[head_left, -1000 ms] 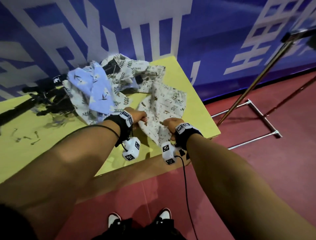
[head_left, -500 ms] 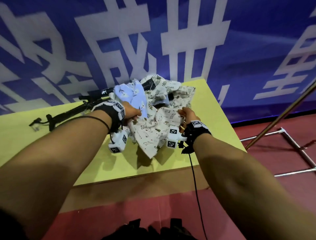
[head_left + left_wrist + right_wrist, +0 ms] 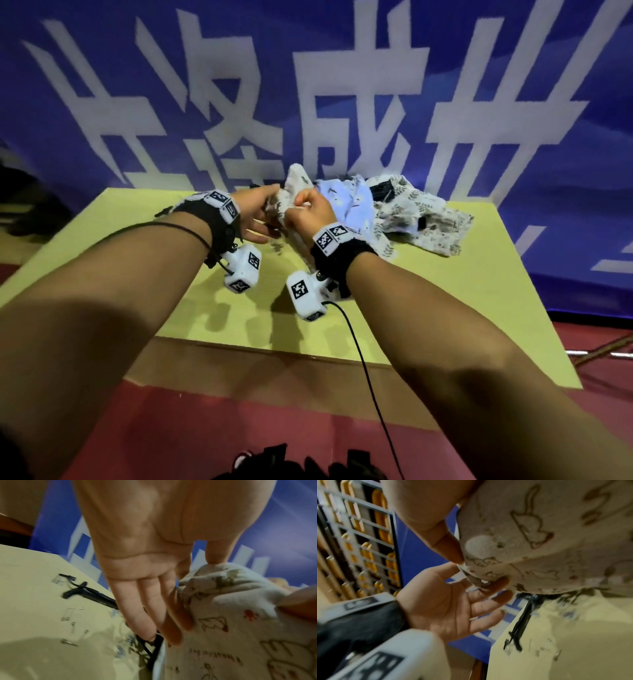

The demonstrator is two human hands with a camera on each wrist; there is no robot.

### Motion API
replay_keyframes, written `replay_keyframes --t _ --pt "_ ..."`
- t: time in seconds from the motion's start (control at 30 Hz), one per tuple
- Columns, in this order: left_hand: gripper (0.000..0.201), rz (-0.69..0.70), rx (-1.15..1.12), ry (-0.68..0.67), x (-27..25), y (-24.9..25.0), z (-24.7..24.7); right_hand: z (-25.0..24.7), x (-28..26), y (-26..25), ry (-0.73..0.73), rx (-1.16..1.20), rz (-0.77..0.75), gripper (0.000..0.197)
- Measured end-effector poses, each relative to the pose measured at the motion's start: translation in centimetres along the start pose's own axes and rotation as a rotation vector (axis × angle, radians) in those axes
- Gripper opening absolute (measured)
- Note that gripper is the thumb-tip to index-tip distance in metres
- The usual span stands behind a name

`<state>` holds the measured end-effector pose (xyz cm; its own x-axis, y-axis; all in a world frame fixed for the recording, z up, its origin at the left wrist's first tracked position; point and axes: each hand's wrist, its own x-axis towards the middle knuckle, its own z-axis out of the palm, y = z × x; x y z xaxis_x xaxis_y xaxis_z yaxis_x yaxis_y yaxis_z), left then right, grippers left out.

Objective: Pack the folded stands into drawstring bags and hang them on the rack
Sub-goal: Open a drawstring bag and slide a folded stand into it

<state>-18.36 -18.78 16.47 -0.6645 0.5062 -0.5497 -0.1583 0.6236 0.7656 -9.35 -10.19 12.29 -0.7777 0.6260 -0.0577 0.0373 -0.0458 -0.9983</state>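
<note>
Clearly the bag-opening step is in hand: at frame centre, above the yellow table (image 3: 479, 291), the right hand (image 3: 310, 214) pinches the mouth of the cream printed bag (image 3: 231, 615), while the left hand (image 3: 255, 214) pinches its rim with thumb and forefinger, other fingers (image 3: 147, 615) straight. Next, spread the mouth and fetch the black folded stand (image 3: 89, 595), lying left of the hands.

both forearms are bare, without sleeves. each wrist wears a black strap (image 3: 219, 219) topped by a white band printed with square black-and-white markers (image 3: 330, 238). a white cube-shaped camera housing (image 3: 241, 270) with the same markers hangs under each wrist. a thin black cable (image 3: 370, 383) trails from the right housing, and a thin black cord (image 3: 164, 226) loops around the left forearm.
</note>
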Motion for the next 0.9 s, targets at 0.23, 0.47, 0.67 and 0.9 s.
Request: replay_keyframes --t 0.23,0.47,0.67,0.9 --pt "0.004 0.127 -0.175 0.376 -1.9 -3.5 -12.5 11.5 0.8 -1.8 -0.226 -0.006 0.062 0.049" --pt "0.023 0.278 0.109 0.513 -1.5 -5.0 -23.9 22.3 3.0 -3.2 -0.28 -0.08 0.26 0.038" --pt "0.049 0.273 0.297 0.645 1.5 -7.9 -30.7 28.4 5.4 -0.6 -0.141 -0.179 0.262 0.042" --pt "0.011 0.267 0.73 0.536 4.1 -11.3 -33.1 31.3 7.2 3.2 -0.142 -0.457 0.251 0.027"
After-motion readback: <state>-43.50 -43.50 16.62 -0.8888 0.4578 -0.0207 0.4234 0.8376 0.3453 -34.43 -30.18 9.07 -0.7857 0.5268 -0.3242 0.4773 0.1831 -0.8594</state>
